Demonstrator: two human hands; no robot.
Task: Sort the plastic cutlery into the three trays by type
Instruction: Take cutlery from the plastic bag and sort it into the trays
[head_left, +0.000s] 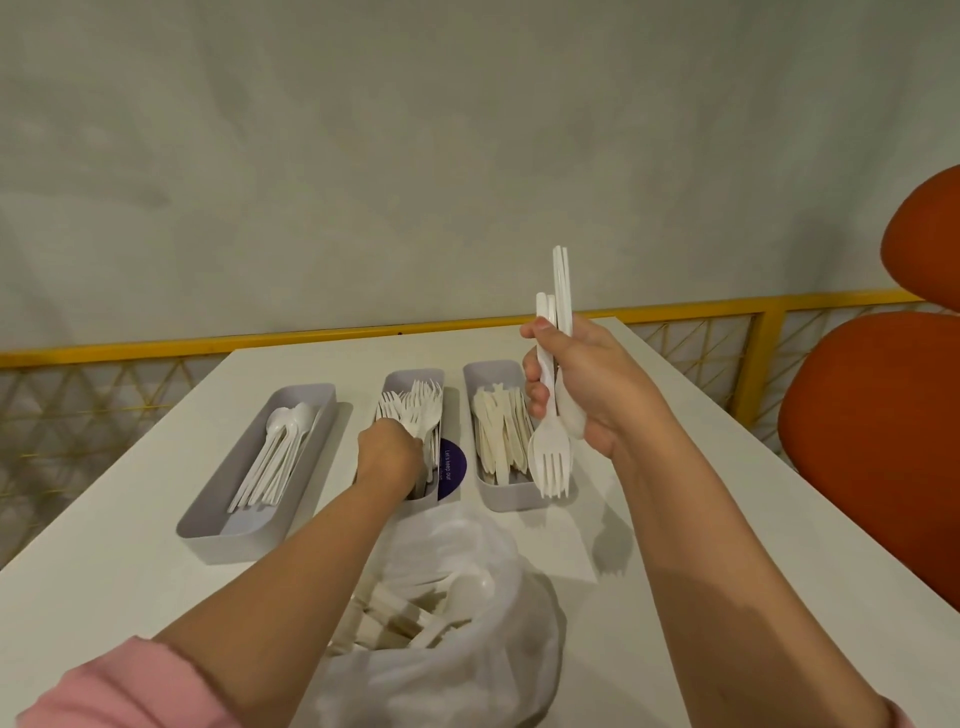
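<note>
In the middle tray (452, 387), the forks (421, 402) lie heaped with tines away, and the left hand (389, 452) reaches among them with fingers curled on a handle, probably laying one with its kind. The right hand (582, 384) clasps an upright bundle (550, 452) of unsorted pieces (a ready stock, I judge) above the knives (501, 431), while spoons (275, 447) fill the left tray and the bag (467, 649) sits nearest on the desk (701, 493).

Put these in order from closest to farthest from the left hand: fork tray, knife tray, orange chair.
1. Fork tray, in the middle: the left hand is inside it.
2. Knife tray, the next tray to the right.
3. Orange chair, far right, beyond the table edge.
</note>
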